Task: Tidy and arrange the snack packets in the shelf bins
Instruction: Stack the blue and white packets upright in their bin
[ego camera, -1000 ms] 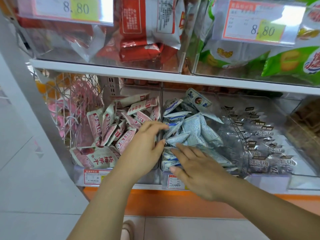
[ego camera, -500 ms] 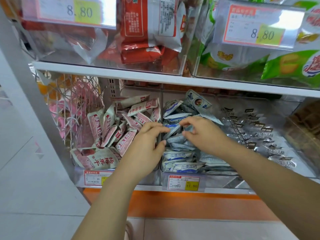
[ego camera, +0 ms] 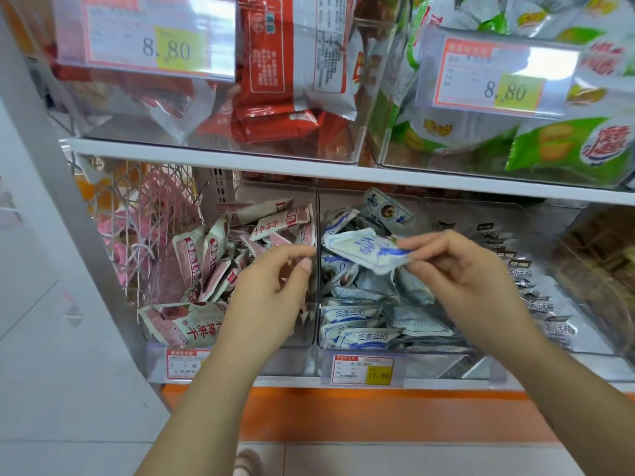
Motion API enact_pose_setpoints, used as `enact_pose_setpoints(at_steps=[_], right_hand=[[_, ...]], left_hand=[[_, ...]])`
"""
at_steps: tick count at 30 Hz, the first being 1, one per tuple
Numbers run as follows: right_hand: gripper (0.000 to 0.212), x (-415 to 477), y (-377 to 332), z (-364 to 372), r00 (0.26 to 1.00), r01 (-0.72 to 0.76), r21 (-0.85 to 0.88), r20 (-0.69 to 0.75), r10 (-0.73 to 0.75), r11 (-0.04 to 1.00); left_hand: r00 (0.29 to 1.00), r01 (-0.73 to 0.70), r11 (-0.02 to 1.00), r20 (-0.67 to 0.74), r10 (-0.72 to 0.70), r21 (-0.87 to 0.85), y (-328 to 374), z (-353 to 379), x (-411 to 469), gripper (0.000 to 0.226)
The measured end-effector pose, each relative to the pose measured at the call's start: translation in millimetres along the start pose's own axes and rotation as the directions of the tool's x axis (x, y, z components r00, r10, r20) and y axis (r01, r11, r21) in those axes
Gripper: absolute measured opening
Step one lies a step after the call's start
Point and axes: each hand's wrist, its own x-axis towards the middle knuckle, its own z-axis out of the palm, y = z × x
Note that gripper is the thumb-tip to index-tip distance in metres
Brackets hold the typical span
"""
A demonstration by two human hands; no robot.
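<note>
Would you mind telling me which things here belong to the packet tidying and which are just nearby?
In the job:
right hand, pinching a blue-and-white packet
left hand, empty
blue packet bin
pink packet bin

Just nearby:
red bags above
green bags above
17.80 price tag
wire basket

My one camera sits on my head, close to the shelf (ego camera: 309,168), facing forward and slightly down into its clear bins (ego camera: 395,352).
</note>
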Motion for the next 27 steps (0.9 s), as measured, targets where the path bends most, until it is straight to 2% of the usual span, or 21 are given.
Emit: enact_pose_setpoints(at_steps=[2, 4, 5, 7, 10, 12, 15, 18, 20, 21, 23, 25, 27], right_hand=[[0.025, -11.3, -7.7, 0.9, 0.993, 0.096, 0.03, 0.069, -0.098, 0.995], [0.022, -17.1, -13.7, 4.5, 0.977, 0.163, 0.035, 0.136, -0.167, 0.986], [0.021, -17.9, -15.1, 6.9, 0.968, 0.19, 0.014, 0.166, -0.19, 0.982], [0.022, -18.2, -14.8, 11.2, 0.961, 0.194, -0.003, 0.2, -0.19, 0.981], [0.03, -8.9, -9.4, 11.5, 0.994, 0.006, 0.054, 0.112, -0.012, 0.999], [0.027, 5.4, 3.5, 11.6, 0.993, -0.109, -0.101, 0.032, 0.112, 0.989], [0.013, 29.1, 25.2, 20.1, 0.966, -0.183, -0.422, 0.09, 0.242, 0.888], [0.013, 43.6, 40.4, 36.7, 0.918, -0.109, -0.623, 0.235, 0.319, 0.774], [0.01, 47.8, 41.3, 45.4, 0.879, -0.04, -0.726, 0.302, 0.37, 0.687], [0.012, 49.2, 40.2, 47.1, 0.877, -0.007, -0.767, 0.303, 0.372, 0.642], [0.015, 50.0, 35.7, 45.0, 0.925, 0.008, -0.805, 0.231, 0.301, 0.593], [0.014, 46.7, 28.7, 34.0, 0.978, -0.062, -0.745, 0.086, 0.188, 0.664], [0.01, 40.5, 20.5, 18.6, 0.992, -0.117, -0.626, -0.042, 0.117, 0.771]], left_hand=[[0.994, 0.107, 0.963, 0.053, -0.097, -0.249, 10.1, 2.2, -2.3, 0.019], [0.962, 0.269, 0.789, 0.187, -0.197, -0.552, 18.7, 5.2, -3.7, 0.026], [0.95, 0.312, 0.72, 0.226, -0.217, -0.62, 19.9, 7.0, -3.5, 0.036], [0.949, 0.313, 0.668, 0.204, -0.239, -0.675, 19.4, 11.9, -2.2, 0.048], [0.947, 0.231, 0.619, 0.028, -0.319, -0.75, 14.8, 14.0, 2.8, 0.049], [0.925, 0.179, 0.629, -0.088, -0.369, -0.756, 9.8, 11.3, 6.6, 0.046], [0.888, 0.142, 0.61, -0.172, -0.426, -0.779, 3.4, 7.5, 9.2, 0.043], [0.865, 0.123, 0.567, -0.193, -0.464, -0.814, 4.1, 6.7, 9.7, 0.042], [0.843, 0.133, 0.47, -0.15, -0.517, -0.873, 4.9, 6.4, 10.5, 0.043], [0.829, 0.136, 0.395, -0.114, -0.548, -0.908, 3.3, 6.1, 11.5, 0.044], [0.808, 0.14, 0.241, -0.03, -0.589, -0.96, -2.0, 4.0, 13.1, 0.045], [0.78, 0.15, 0.137, 0.032, -0.625, -0.979, -9.6, 1.3, 14.6, 0.045], [0.743, 0.193, 0.122, 0.064, -0.666, -0.974, -14.4, -0.3, 13.9, 0.038]])
